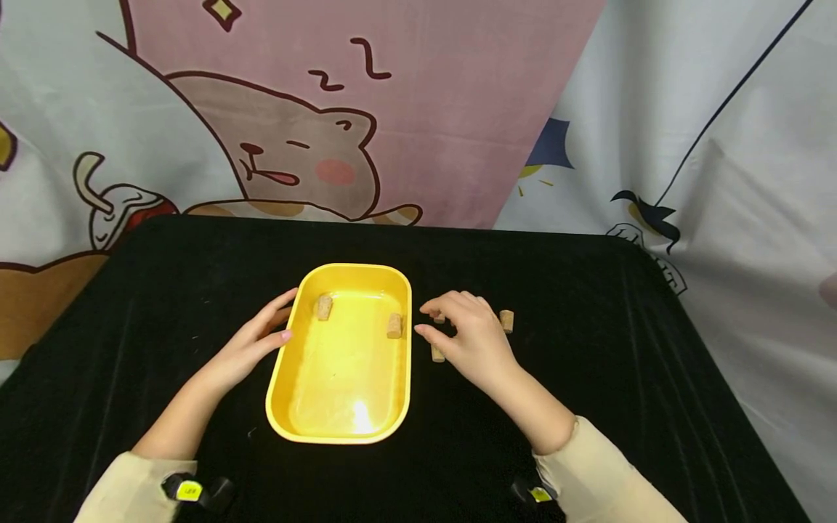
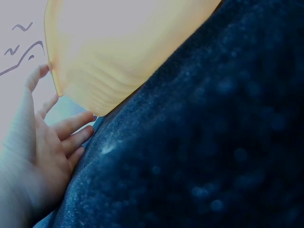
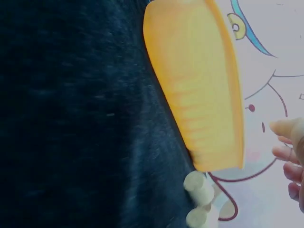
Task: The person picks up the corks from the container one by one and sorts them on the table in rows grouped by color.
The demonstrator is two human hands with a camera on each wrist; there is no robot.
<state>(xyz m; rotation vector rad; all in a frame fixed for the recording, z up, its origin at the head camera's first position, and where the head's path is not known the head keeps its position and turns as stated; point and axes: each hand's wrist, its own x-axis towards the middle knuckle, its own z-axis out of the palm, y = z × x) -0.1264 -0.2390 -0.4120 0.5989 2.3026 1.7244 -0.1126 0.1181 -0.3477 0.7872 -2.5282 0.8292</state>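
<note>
A yellow tray [image 1: 340,434] lies lengthwise in front of me, holding one cork [image 1: 325,306] near its upper left and another cork [image 1: 394,325] by its right wall. My left hand [image 1: 251,346] rests against the left side of the tray, fingers loosely extended, thumb at the rim. Just beyond the right rim is my right hand [image 1: 474,338], thumb and index finger apart with nothing between them. Under it, one cork [image 1: 439,318] is partly hidden by the fingers, and another cork [image 1: 437,354] shows below the thumb. One more cork [image 1: 506,321] stands right of the hand.
Black cloth [image 1: 575,290] covers the table. Behind it hangs a curtain [image 1: 445,131] printed with a sleeping cartoon animal. Two corks show beside the tray's end in the right wrist view, the nearer cork [image 3: 199,187] close to its corner.
</note>
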